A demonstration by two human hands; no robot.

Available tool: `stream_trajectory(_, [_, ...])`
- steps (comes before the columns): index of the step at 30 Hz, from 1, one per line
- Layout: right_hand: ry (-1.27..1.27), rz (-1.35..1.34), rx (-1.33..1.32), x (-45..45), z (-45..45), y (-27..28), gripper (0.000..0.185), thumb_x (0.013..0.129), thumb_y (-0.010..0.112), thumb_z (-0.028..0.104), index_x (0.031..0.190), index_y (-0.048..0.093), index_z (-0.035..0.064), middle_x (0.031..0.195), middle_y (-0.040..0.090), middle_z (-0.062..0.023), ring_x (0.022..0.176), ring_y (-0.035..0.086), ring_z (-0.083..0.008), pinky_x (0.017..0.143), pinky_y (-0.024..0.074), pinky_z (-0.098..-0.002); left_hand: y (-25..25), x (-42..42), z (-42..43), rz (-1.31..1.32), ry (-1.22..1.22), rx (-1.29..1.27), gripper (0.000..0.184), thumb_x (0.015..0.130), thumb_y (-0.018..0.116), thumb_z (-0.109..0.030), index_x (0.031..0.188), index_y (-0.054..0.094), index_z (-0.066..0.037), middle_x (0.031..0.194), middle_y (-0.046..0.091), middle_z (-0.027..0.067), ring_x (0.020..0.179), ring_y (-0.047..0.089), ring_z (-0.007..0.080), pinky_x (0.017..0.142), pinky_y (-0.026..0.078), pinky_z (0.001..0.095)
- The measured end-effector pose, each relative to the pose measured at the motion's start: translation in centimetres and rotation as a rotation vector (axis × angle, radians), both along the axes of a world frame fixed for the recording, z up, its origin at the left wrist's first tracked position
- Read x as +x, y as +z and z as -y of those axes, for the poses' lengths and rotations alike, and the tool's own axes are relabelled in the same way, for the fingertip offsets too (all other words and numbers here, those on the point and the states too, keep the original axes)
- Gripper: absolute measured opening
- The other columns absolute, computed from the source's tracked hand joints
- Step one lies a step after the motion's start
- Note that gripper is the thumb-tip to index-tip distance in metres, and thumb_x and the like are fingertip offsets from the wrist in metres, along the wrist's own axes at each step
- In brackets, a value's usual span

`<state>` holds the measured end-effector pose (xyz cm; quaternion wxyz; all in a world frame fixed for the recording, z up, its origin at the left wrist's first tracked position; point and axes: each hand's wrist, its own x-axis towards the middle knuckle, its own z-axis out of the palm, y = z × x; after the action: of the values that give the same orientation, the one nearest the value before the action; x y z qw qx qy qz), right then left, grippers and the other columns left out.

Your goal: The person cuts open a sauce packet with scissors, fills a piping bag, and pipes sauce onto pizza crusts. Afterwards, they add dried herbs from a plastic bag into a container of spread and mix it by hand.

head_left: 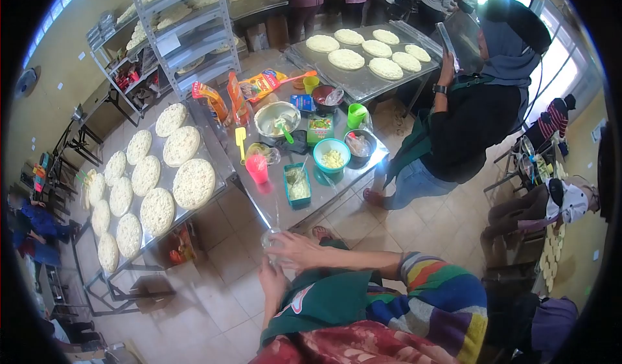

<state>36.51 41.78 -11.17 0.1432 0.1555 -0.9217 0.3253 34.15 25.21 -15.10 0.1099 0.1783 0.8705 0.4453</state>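
My right hand [299, 250] reaches in from the striped sleeve, its fingers curled round a small clear, see-through thing [270, 237]. It looks like thin plastic, but its kind is hard to tell. Just below, my left hand [273, 282] is raised close to it with its fingers bent; whether it grips anything is hidden. Both hands are just off the near corner of a metal table [311, 214]. On that table, nearest to them, are a teal rectangular tub [297, 186] with pale cream and a utensil, a pink cup [257, 168] and a turquoise bowl [331, 155] of pale yellow food.
Trays of pale round bases [157, 212] stand left and at the back [346, 59]. A metal bowl [277, 119], green cup [356, 115] and orange packets [262, 84] crowd the table. A person [492, 98] holding a tablet stands right. A shelf rack [188, 34] rises behind.
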Motion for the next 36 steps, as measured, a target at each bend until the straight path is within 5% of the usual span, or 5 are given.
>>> stream_trajectory(11, [-0.297,0.460,-0.621,-2.8,-4.1,-7.0,0.028,0.079,0.056,0.012,0.107,0.062,0.0090,0.098,0.059,-0.0127,0.078,0.059,-0.0257,0.069,0.0461,-0.0342,0.6,0.5,1.4,-0.124,-0.099,-0.126,0.032,0.077,0.053,-0.007,0.108,0.055,-0.002,0.067,0.059,0.0159,0.068,0.054,0.0330,0.086,0.037,0.0414])
stream_trajectory(20, [-0.025,0.278,-0.293,-1.9,-1.4,-1.1,0.023,0.080,0.061,0.015,0.101,0.063,0.0073,0.096,0.062,-0.0132,0.086,0.061,-0.0274,0.078,0.0481,-0.0369,-0.2,0.5,1.1,-0.224,-0.195,-0.201,0.035,0.075,0.055,-0.006,0.110,0.054,-0.005,0.060,0.056,0.0139,0.067,0.055,0.0324,0.089,0.034,0.0405])
stream_trajectory(27, [-0.284,0.756,-0.905,-4.0,-6.2,-5.9,0.022,0.078,0.064,0.013,0.098,0.065,0.0042,0.080,0.064,-0.0126,0.082,0.063,-0.0235,0.071,0.0473,-0.0375,-1.1,0.7,3.0,-0.217,-0.172,-0.220,0.035,0.073,0.057,-0.005,0.109,0.055,-0.008,0.059,0.056,0.0137,0.070,0.057,0.0318,0.093,0.032,0.0405])
stream_trajectory(30, [-0.503,0.213,-0.408,-3.3,-6.9,-6.3,0.033,0.076,0.063,0.011,0.109,0.061,0.0053,0.088,0.064,-0.0119,0.087,0.061,-0.0253,0.080,0.0437,-0.0429,-1.6,0.9,3.8,-0.141,-0.157,-0.278,0.035,0.074,0.057,-0.005,0.108,0.055,-0.008,0.063,0.059,0.0145,0.074,0.059,0.0308,0.095,0.032,0.0406])
stream_trajectory(36, [0.098,-0.104,0.217,-1.5,-1.0,-1.1,0.043,0.075,0.056,0.006,0.118,0.053,0.0075,0.105,0.058,-0.0087,0.100,0.056,-0.0247,0.100,0.0271,-0.0541,-3.0,0.6,3.2,-0.392,-0.188,-0.285,0.032,0.075,0.058,-0.008,0.107,0.057,-0.007,0.070,0.063,0.0132,0.075,0.061,0.0281,0.097,0.029,0.0415])
